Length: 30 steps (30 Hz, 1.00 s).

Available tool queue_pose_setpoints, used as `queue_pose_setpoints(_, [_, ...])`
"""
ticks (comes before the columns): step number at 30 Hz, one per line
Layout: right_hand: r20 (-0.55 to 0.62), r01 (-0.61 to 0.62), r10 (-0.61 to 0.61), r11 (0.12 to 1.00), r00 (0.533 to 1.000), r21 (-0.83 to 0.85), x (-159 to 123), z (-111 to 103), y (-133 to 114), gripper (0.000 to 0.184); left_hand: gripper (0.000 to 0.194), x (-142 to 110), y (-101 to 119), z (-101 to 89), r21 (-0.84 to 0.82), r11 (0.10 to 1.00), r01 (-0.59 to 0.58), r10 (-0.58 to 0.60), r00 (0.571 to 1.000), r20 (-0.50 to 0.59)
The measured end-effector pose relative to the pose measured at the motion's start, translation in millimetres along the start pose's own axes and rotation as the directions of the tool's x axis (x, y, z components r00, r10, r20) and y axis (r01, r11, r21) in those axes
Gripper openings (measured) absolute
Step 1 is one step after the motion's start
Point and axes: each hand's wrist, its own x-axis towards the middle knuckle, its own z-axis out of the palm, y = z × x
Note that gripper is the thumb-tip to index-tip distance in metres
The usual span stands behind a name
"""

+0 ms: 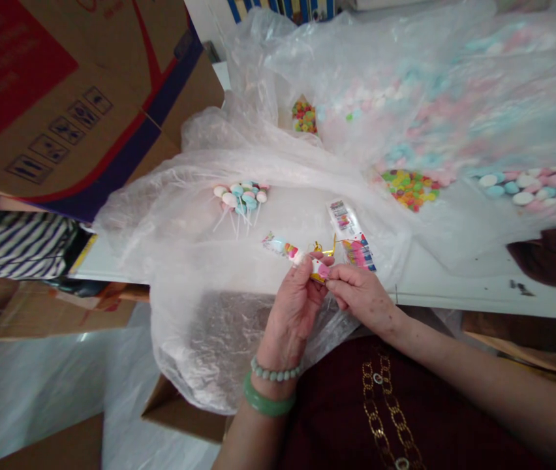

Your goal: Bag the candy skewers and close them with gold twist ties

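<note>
My left hand (295, 301) is closed around a small clear candy bag (275, 244) with a printed pattern and colourful candies inside. The bag's filled part sticks out to the left past my thumb. My right hand (362, 295) pinches the pink-and-yellow end (320, 269), close against my left fingers. Just beyond my fingers are gold twist ties (327, 250). Flat printed bags (342, 218) lie a little farther off, with a pink printed card (359, 253) beside them. To the left rests a bunch of pastel lollipops (241, 197) on white sticks.
Clear plastic sheeting (175, 222) covers much of the white table (454, 290). Fruit-coloured candies (410, 189) and pastel candies (527, 186) lie at the right. A large cardboard box (111, 78) stands at the left, near a person's striped sleeve (18, 241). Dark brown cloth (552, 254) lies far right.
</note>
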Motion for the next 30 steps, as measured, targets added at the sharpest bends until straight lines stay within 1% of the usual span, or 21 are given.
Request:
queue_pose_setpoints(2, [-0.001,0.017,-0.017,0.999,1.000,-0.051,-0.7,-4.4,1.2,0.016,0.026,0.7,-0.8,-2.0,-0.004,1.000,0.002,-0.002,1.000,0.002])
queue_pose_setpoints(4, [-0.025,0.032,-0.035,0.992,0.999,-0.124,-1.0,-8.6,2.2,0.015,0.028,1.3,1.1,-3.9,0.027,0.999,-0.034,0.034,0.999,-0.018])
queue_pose_setpoints(7, [-0.090,0.052,-0.071,0.979,0.993,-0.199,0.7,-9.7,2.1,0.009,0.031,1.5,5.3,-4.3,0.151,0.983,-0.107,0.116,0.992,-0.054])
queue_pose_setpoints(8, [-0.109,0.074,-0.099,0.973,0.989,-0.217,1.6,-8.5,1.8,0.010,0.032,1.3,6.4,-3.7,0.190,0.974,-0.127,0.141,0.988,-0.062])
queue_pose_setpoints(10, [-0.127,0.135,-0.175,0.954,0.976,-0.269,3.2,-4.7,1.0,0.027,0.032,1.0,8.0,-1.9,0.220,0.966,-0.137,0.155,0.985,-0.069])
queue_pose_setpoints(12, [-0.129,0.193,-0.248,0.922,0.960,-0.336,4.1,-0.9,0.6,0.038,0.030,0.9,7.8,0.3,0.189,0.978,-0.090,0.104,0.993,-0.062])
queue_pose_setpoints(15, [-0.108,0.246,-0.316,0.875,0.943,-0.416,5.2,2.4,1.3,0.045,0.024,1.9,2.6,3.4,0.098,0.995,0.011,-0.009,1.000,-0.021])
queue_pose_setpoints(18, [-0.057,0.318,-0.377,0.845,0.925,-0.429,9.2,2.4,3.7,0.037,0.023,4.4,-5.9,4.4,0.027,0.998,0.051,-0.052,0.998,0.018])
queue_pose_setpoints(20, [-0.041,0.375,-0.434,0.819,0.900,-0.433,12.8,0.9,6.3,0.030,0.024,6.0,-9.9,3.2,-0.015,0.995,0.100,-0.099,0.994,0.037])
queue_pose_setpoints(21, [-0.037,0.406,-0.469,0.800,0.883,-0.442,14.2,0.0,7.7,0.028,0.022,6.6,-10.9,2.3,-0.043,0.991,0.123,-0.122,0.992,0.037])
queue_pose_setpoints(23, [-0.028,0.471,-0.549,0.741,0.836,-0.479,15.5,-1.4,10.3,0.025,0.016,7.3,-10.8,0.9,-0.106,0.984,0.146,-0.146,0.989,0.002])
queue_pose_setpoints(24, [-0.016,0.508,-0.597,0.696,0.802,-0.507,15.2,-1.6,11.3,0.025,0.016,7.4,-10.1,0.9,-0.136,0.981,0.136,-0.141,0.989,-0.033])
queue_pose_setpoints(26, [0.028,0.571,-0.689,0.576,0.724,-0.585,12.9,-0.7,12.1,0.028,0.016,7.5,-8.0,2.8,-0.179,0.978,0.105,-0.125,0.987,-0.102])
queue_pose_setpoints(27, [0.057,0.584,-0.720,0.511,0.692,-0.631,11.1,0.4,11.7,0.030,0.018,7.6,-6.8,4.6,-0.195,0.976,0.100,-0.126,0.984,-0.125])
queue_pose_setpoints(28, [0.084,0.582,-0.736,0.453,0.671,-0.675,9.0,1.8,10.7,0.032,0.022,7.6,-5.8,6.7,-0.211,0.972,0.103,-0.134,0.981,-0.140])
queue_pose_setpoints(30, [0.119,0.542,-0.736,0.368,0.666,-0.756,4.9,5.2,7.1,0.030,0.027,7.8,-4.2,11.0,-0.241,0.962,0.126,-0.166,0.974,-0.156])
